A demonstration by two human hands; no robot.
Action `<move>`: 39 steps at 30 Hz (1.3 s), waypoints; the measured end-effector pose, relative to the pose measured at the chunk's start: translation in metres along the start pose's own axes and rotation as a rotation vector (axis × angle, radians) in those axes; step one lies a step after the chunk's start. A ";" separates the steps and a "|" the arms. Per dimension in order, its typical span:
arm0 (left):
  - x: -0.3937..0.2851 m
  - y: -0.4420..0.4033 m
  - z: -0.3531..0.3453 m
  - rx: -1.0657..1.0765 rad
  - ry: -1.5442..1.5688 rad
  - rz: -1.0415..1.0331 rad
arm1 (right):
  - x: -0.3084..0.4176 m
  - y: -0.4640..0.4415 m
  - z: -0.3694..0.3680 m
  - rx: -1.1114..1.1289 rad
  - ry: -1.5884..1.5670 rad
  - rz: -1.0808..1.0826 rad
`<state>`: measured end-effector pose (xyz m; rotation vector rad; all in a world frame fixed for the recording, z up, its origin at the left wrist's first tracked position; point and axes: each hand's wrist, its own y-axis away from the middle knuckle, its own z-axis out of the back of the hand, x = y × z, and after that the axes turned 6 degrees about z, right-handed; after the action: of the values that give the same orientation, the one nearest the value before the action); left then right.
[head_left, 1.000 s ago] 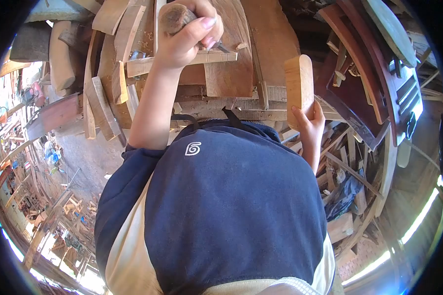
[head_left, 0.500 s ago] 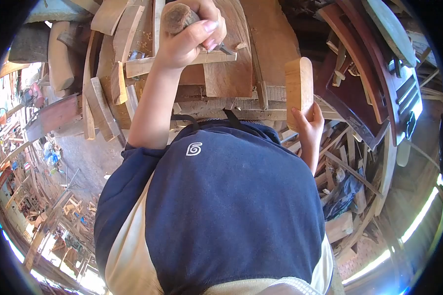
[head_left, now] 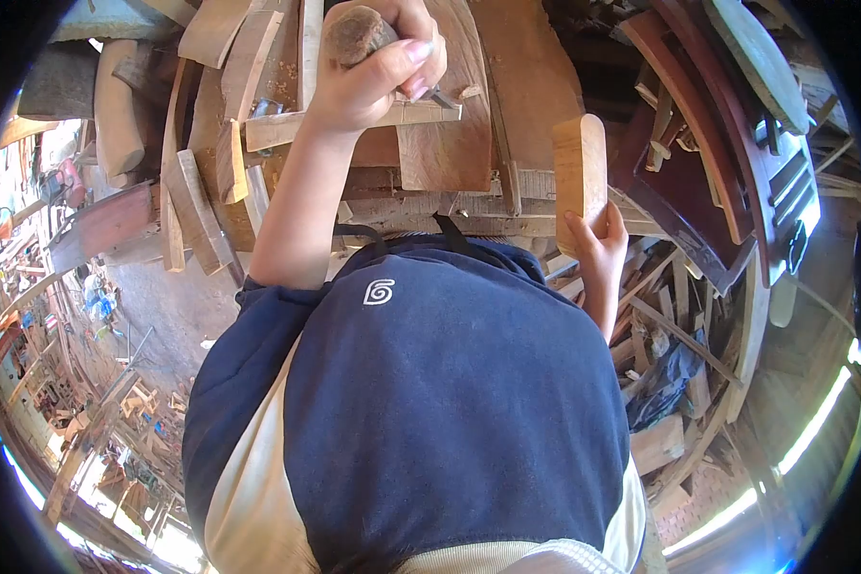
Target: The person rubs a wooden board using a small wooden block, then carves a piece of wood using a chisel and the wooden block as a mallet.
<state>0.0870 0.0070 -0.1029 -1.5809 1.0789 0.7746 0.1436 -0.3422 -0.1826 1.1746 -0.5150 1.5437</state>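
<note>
My left hand point(head_left: 378, 72) is closed around the handle of a chisel point(head_left: 357, 38), whose worn butt end points up toward me. Its metal blade comes out below my fingers and reaches a narrow wooden strip point(head_left: 392, 115); whether the edge has cut in is too small to tell. That strip lies crosswise over a wider brown board point(head_left: 447, 158). In my right hand point(head_left: 601, 236) is a pale wooden block point(head_left: 584, 167) with a rounded upper end, held upright by its lower part, apart from the chisel.
Curved wooden pieces point(head_left: 249, 72) lie left of the strip. Dark red furniture parts point(head_left: 684, 191) stand at the right, above a heap of scrap wood point(head_left: 674, 316). A small wood chip point(head_left: 470, 92) rests on the board. Concrete floor point(head_left: 177, 297) shows at the left.
My left hand and the chisel appear very slightly farther right and lower. The block in my right hand is held almost exactly as before.
</note>
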 end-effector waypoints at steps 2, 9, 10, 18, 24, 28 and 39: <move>0.001 0.001 -0.001 -0.017 0.025 0.003 | -0.001 0.000 -0.001 -0.005 -0.009 -0.003; 0.002 0.000 0.002 0.003 0.018 0.005 | -0.010 -0.001 -0.002 -0.004 -0.026 -0.004; 0.003 -0.002 -0.001 0.000 0.019 -0.005 | -0.010 -0.001 -0.003 -0.007 -0.030 -0.004; 0.016 -0.009 -0.022 -0.060 -0.156 0.098 | -0.006 -0.002 -0.004 0.002 0.032 -0.012; 0.030 -0.024 -0.024 -0.134 -0.174 0.103 | -0.013 -0.002 -0.005 -0.012 0.051 0.024; 0.038 -0.033 -0.026 -0.102 -0.095 0.088 | -0.002 -0.003 -0.006 0.022 0.036 0.008; 0.019 -0.022 -0.028 -0.171 -0.151 0.212 | 0.085 -0.007 0.001 0.109 -0.135 0.255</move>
<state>0.1137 -0.0236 -0.1041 -1.5365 1.1034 1.1372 0.1563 -0.2998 -0.1094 1.3438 -0.6991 1.7349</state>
